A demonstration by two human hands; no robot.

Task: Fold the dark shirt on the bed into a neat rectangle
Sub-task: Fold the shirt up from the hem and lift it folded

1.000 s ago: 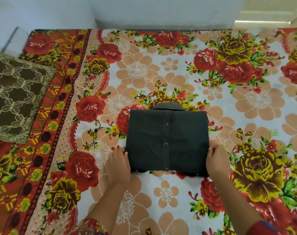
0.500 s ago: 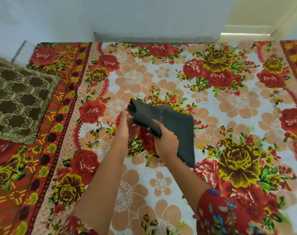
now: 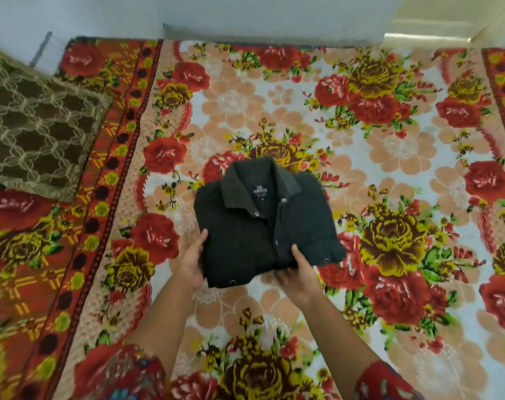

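The dark shirt is folded into a compact rectangle, collar side up, with its label and snap buttons showing. It is tilted a little, collar toward the far side of the bed. My left hand grips its near left edge, thumb on top. My right hand holds the near right edge from below, thumb pressed on the placket. Whether the shirt rests on the floral bedsheet or is held just above it, I cannot tell.
A brown patterned cushion lies at the left side of the bed. A pale wall runs along the bed's far edge. Flat floral sheet spreads out to the right of the shirt.
A second ago the shirt lay flat with its button front up. Both hands lifted and flipped it; now the collar side faces up in both hands.
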